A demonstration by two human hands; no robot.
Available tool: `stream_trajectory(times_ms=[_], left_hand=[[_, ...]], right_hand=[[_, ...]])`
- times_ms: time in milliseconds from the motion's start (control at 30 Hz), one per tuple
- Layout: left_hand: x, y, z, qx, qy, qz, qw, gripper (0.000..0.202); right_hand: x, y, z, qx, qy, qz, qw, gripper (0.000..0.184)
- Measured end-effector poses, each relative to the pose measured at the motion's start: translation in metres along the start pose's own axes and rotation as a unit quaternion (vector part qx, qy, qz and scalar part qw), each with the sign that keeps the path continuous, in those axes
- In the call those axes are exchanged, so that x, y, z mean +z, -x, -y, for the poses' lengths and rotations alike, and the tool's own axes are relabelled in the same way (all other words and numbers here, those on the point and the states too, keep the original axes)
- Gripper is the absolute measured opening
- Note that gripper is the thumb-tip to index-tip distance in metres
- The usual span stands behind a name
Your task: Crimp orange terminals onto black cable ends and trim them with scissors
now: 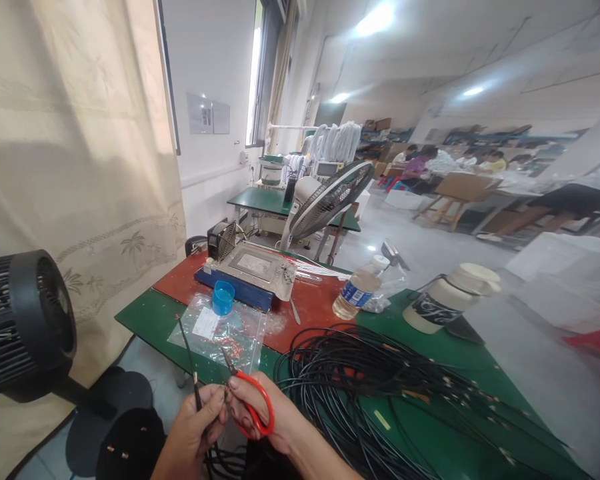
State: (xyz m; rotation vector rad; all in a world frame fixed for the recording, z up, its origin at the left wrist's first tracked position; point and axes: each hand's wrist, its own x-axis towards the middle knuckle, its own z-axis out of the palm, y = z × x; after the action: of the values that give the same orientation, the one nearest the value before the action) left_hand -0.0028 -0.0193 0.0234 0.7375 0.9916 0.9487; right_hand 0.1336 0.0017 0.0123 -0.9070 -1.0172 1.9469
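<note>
The left hand's [197, 427] fingers pinch a black cable [189, 352] at the near edge of the bench [150, 319]; the right hand's [283, 415] curl closed around red-handled scissors [271, 413]. Beyond, coiled black cables [330, 360] lie right of a plastic bag [253, 327] bearing a blue cup [223, 300]. Farther stands a tilted fan [330, 200].

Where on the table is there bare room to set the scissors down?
Probably the red mat between the small metal tool and the bottle. A green strip of table also shows left of the plastic bag. It's crowded at right, where black cables sprawl, and around the blue cup on the bag.
</note>
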Motion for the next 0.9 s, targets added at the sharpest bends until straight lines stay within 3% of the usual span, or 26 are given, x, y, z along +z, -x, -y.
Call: stream_trajectory(times_ms=[367, 667, 900], left_hand=[[-0.006, -0.005, 0.011, 0.022, -0.003, 0.01, 1.0, 0.037], [0.001, -0.006, 0.005, 0.031, 0.015, -0.01, 0.999, 0.037], [-0.007, -0.015, 0.019, 0.058, 0.003, -0.047, 0.997, 0.037]], right_hand=[[0.006, -0.002, -0.012, 0.048, -0.051, -0.069, 0.995, 0.05], [0.009, 0.001, -0.013, -0.042, -0.015, -0.048, 0.998, 0.053], [0.011, 0.003, -0.014, -0.059, 0.018, -0.08, 0.995, 0.051]])
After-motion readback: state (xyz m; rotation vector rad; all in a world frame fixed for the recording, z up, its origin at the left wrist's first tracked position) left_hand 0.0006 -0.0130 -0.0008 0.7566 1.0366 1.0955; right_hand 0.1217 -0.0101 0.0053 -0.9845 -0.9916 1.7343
